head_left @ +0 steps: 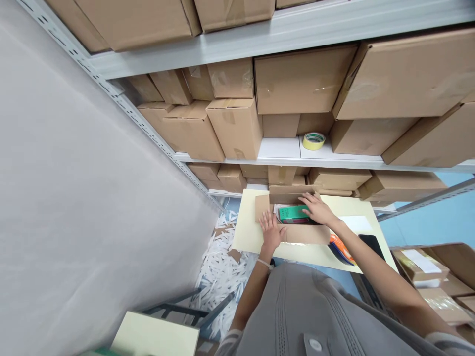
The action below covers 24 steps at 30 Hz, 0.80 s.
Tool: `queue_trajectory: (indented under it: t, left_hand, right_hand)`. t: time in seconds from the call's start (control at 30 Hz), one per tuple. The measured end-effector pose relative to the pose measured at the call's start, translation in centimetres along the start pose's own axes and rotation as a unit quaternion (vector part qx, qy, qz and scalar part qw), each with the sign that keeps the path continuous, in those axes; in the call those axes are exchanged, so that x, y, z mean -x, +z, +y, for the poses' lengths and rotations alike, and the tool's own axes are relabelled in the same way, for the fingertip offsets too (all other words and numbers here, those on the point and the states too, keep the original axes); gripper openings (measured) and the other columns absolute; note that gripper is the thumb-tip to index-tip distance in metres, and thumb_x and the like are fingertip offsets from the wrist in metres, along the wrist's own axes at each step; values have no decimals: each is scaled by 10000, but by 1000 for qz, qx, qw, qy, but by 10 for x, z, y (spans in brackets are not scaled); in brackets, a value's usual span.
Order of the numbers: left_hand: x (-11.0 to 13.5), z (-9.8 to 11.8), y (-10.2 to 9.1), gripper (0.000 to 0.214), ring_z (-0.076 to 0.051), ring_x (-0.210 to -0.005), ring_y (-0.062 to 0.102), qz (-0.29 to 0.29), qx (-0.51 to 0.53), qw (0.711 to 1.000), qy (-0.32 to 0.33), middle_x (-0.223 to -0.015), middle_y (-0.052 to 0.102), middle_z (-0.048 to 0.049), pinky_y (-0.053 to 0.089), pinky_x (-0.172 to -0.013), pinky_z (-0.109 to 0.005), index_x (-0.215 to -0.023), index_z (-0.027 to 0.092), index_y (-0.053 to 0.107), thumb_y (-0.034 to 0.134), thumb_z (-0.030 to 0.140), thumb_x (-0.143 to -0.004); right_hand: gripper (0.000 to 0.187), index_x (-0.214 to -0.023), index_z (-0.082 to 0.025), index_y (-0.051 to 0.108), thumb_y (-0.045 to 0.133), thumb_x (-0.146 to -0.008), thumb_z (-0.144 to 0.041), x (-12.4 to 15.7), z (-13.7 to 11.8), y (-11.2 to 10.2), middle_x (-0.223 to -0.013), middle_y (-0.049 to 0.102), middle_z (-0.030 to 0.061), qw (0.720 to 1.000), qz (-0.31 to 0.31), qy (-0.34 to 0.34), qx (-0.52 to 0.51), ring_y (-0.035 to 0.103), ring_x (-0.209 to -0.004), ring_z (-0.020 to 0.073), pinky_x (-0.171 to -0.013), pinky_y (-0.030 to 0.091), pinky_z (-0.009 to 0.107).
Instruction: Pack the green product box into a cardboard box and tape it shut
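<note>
Cardboard everywhere on the shelves, and one small open box [305, 234] sits on the pale yellow table [248, 236] right in front of the person. Their left hand [270, 231] is spread flat against the box's near left corner. The right hand [318, 208] reaches inside and lies over a green packet [292, 213]; can't tell if it's actually gripping it. A roll of tape [313, 141] sits on the shelf [282, 148] above, and a black phone [371, 245] lies near the right arm.

Open box [297, 232] on table [252, 232]; packet [293, 212] inside it; tape roll [313, 141] on shelf [282, 148] behind
</note>
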<state>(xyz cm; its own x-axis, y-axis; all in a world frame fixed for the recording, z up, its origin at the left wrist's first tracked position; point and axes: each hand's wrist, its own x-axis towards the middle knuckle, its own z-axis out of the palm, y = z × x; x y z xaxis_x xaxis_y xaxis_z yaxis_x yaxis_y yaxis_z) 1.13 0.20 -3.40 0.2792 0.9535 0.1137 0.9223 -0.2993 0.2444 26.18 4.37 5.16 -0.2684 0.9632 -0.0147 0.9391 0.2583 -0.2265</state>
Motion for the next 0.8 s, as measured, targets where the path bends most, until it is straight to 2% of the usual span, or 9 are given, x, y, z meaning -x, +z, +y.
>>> queue_trajectory:
  t: [0.1,0.2,0.3,0.4,0.47,0.6,0.73,0.8]
  left_hand:
    - [0,0,-1,749,-394,-1527,126,-3,-1,1000,-2,-1646,181,-208,187,-1187,-657,-1531,107,341,459,551,-940]
    - [-1,0,-2,757,-392,-1528,125,-8,-3,1000,-1,-1645,181,-212,183,-1190,-652,-1531,104,345,447,570,-942]
    - [-2,-1,-3,735,-399,-1525,129,-7,-8,1000,0,-1642,198,-207,179,-1189,-656,-1525,109,361,448,553,-946]
    - [-3,-1,-5,720,-404,-1523,133,-10,-14,1000,1,-1642,209,-198,191,-1187,-655,-1524,111,364,451,536,-949]
    - [-3,-1,-9,741,-395,-1525,133,-10,-13,1000,6,-1640,215,-200,192,-1190,-648,-1534,101,338,444,544,-950]
    - [-2,3,-23,783,-364,-1536,112,19,-8,1000,-6,-1641,187,-219,144,-1214,-622,-1559,81,267,441,544,-951]
    - [2,4,-37,788,-374,-1539,43,58,0,997,-60,-1646,106,-249,69,-1216,-631,-1562,51,233,442,511,-958]
    - [3,2,-42,830,-373,-1539,10,75,22,992,-97,-1644,73,-263,59,-1213,-635,-1576,34,149,428,517,-961]
  right_hand:
    - [584,-1510,-175,399,399,-947,-327,23,7,-13,-1572,399,120,996,80,38,-17,333,-1463,287,-1209,239,520]
    - [617,-1547,-140,321,363,-969,-352,44,18,-8,-1574,391,143,987,111,118,-21,325,-1466,294,-1196,269,513]
    - [623,-1550,-129,317,313,-986,-392,59,22,17,-1575,396,144,982,67,173,-28,300,-1481,295,-1180,291,515]
    - [606,-1564,-188,306,265,-996,-394,64,18,43,-1605,357,84,984,9,173,-30,271,-1497,264,-1186,274,530]
    - [605,-1571,-203,294,240,-998,-392,62,15,54,-1625,314,57,985,-2,170,-17,226,-1514,249,-1195,253,535]
    - [606,-1576,-213,292,204,-1004,-393,57,13,62,-1635,288,44,984,9,180,11,187,-1525,238,-1209,230,512]
    - [611,-1593,-219,247,202,-1006,-382,56,14,67,-1647,258,36,983,15,181,20,163,-1531,230,-1214,234,470]
    - [618,-1600,-222,218,214,-1004,-382,58,14,70,-1650,250,38,983,24,180,19,150,-1534,233,-1212,242,467]
